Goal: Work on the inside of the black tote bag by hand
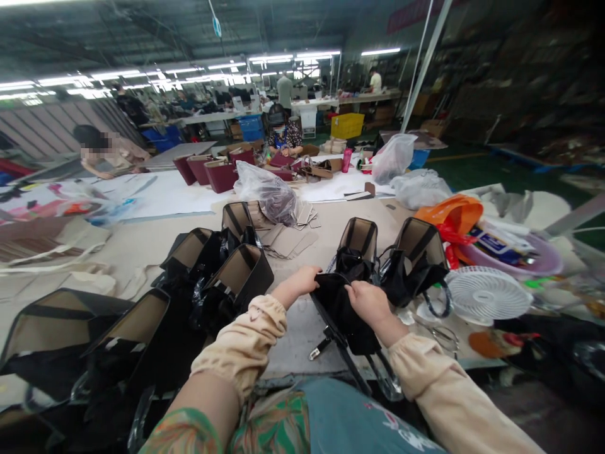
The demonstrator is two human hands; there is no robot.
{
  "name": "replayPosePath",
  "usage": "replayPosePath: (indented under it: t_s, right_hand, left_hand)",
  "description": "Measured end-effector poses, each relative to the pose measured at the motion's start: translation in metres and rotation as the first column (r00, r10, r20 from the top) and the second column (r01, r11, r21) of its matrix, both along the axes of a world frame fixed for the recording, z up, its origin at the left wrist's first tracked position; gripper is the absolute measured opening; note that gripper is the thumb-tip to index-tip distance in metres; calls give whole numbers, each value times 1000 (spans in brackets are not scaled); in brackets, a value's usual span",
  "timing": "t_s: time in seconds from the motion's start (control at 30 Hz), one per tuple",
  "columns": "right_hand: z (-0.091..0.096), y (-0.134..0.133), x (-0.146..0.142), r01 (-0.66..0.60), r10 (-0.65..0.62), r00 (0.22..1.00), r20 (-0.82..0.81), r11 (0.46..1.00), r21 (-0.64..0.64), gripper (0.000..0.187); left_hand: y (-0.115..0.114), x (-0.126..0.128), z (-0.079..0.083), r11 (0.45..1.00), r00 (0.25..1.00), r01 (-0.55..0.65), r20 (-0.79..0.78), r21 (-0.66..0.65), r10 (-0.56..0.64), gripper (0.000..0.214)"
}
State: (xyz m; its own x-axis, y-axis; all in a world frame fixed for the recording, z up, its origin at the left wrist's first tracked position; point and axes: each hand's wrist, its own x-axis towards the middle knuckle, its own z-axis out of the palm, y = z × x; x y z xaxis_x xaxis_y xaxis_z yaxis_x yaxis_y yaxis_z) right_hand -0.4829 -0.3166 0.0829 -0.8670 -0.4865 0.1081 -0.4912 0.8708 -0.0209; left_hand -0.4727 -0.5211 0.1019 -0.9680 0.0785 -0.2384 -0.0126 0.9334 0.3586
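Note:
Between my hands is a black handbag [343, 312], tilted at the table's front edge, its strap and metal buckle hanging toward me. My left hand [301, 282] pinches the bag's upper left edge. With fingers closed, my right hand [371, 302] grips the black fabric at the right side of the opening. Just beyond stand two more black bags, one straight ahead [358, 239] and one to the right [416, 252], their tan insides showing. Several similar black bags [243, 271] are grouped left of my forearm.
A white fan [486, 295], scissors [444, 337] and a purple basin [543, 255] lie to the right. Flat beige pieces [288, 243] and a plastic bag [267, 189] are further back. Maroon bags [222, 173] stand on the far table, with co-workers behind [283, 135] and left [111, 154].

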Motion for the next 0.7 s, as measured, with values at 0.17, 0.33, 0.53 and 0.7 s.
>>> replayPosePath:
  t_s: [0.17, 0.33, 0.53, 0.7]
  right_hand:
    - [-4, -3, -3, 25, -25, 1000, 4, 999, -24, 32]
    - [-5, -1, -7, 2, -2, 1000, 5, 1000, -15, 32]
    - [4, 0, -9, -106, 106, 994, 1, 994, 20, 28]
    - [-3, 3, 3, -187, 187, 982, -7, 982, 13, 29]
  left_hand:
    - [8, 21, 0, 971, 971, -239, -20, 27, 239, 78]
    - [35, 58, -32, 868, 891, -449, 38, 213, 452, 90]
    - [9, 61, -14, 963, 974, -226, 60, 147, 219, 75]
    - [-17, 82, 0, 995, 978, -102, 185, 22, 97, 85]
